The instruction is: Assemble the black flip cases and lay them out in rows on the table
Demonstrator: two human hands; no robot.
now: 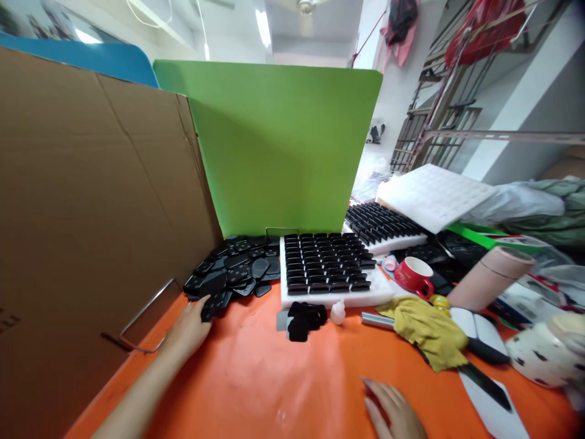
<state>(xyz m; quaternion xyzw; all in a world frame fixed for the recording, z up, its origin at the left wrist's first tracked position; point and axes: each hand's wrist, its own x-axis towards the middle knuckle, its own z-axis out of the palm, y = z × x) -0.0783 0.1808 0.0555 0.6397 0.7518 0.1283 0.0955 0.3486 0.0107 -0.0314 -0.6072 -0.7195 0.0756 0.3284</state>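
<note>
My left hand (191, 323) reaches to the near edge of a loose heap of thin black plates (236, 268). Its fingers are closed on one dark rounded plate (209, 308); the fingertips are partly hidden behind it. My right hand (393, 410) rests low over the orange table, fingers and thumb apart, nothing between them. Between the hands lies a small cluster of flat black plates (301, 320) beside a small white dropper bottle (337, 312). Behind them a white foam tray (338, 297) holds rows of black plates standing on edge.
A cardboard wall (105, 201) stands left and a green panel (283, 146) at the back. A second filled foam tray (393, 245) sits behind right. On the right are a yellow cloth (429, 329), a red mug (414, 277), a pink tumbler (491, 277) and a dotted white container (546, 353).
</note>
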